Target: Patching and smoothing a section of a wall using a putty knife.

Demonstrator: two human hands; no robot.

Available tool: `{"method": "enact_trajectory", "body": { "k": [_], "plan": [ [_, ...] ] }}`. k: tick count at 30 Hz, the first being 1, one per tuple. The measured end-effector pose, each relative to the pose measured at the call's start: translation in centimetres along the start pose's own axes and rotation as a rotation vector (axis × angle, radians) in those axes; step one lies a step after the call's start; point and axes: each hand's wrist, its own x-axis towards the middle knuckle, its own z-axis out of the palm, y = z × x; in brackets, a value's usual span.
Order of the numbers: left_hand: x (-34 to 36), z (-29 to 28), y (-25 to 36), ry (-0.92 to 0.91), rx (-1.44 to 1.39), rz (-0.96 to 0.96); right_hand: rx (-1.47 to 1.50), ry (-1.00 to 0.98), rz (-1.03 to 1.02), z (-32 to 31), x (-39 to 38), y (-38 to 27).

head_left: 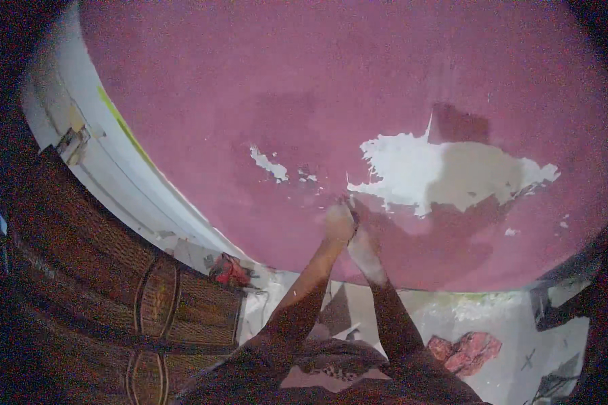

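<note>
A pink painted wall (pixel 203 101) fills most of the view, and my two arms stretch toward its lower middle. A large bare white patch (pixel 412 169) with ragged edges lies just right of and above my hands; a shadow covers its right part. Smaller bare flecks (pixel 270 164) show to the upper left. My left hand (pixel 339 221) is closed close to the wall. My right hand (pixel 365 251) is closed right beside it, slightly lower. A thin dark thing sticks up between them toward the paint, too blurred to name.
Brown woven-patterned furniture with curved trim (pixel 108 270) stands at the left. A red crumpled thing (pixel 231 270) lies by its corner. On the pale floor at the lower right is a reddish crumpled cloth-like heap (pixel 476 352). A white wall (pixel 135 189) meets the pink one at the left.
</note>
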Motion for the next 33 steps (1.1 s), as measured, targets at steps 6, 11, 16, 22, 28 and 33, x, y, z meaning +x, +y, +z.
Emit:
{"method": "enact_trajectory", "body": {
  "k": [6,11,16,22,28,33],
  "plan": [
    [1.9,-5.1,1.2,-0.085,0.027,0.047,-0.088,0.144,0.042,-4.3,-0.8,-4.6],
    [4.8,-7.7,4.3,-0.095,-0.422,-0.261,0.067,0.086,0.127,-3.3,0.4,-4.3],
    [5.6,-8.7,3.7,-0.222,-0.550,-0.300,0.171,0.143,0.093,-2.1,1.1,-4.2],
    [5.1,-7.4,3.2,-0.196,-0.303,-0.231,0.121,0.079,0.218,-3.8,1.3,-5.7],
    [6.3,-8.5,4.3,-0.195,-0.402,-0.311,0.209,0.328,-0.041,-0.9,1.9,-4.2],
    [5.6,-7.1,3.7,-0.276,-0.353,-0.401,0.335,0.382,-0.006,3.3,1.6,-1.7]
  ]
}}
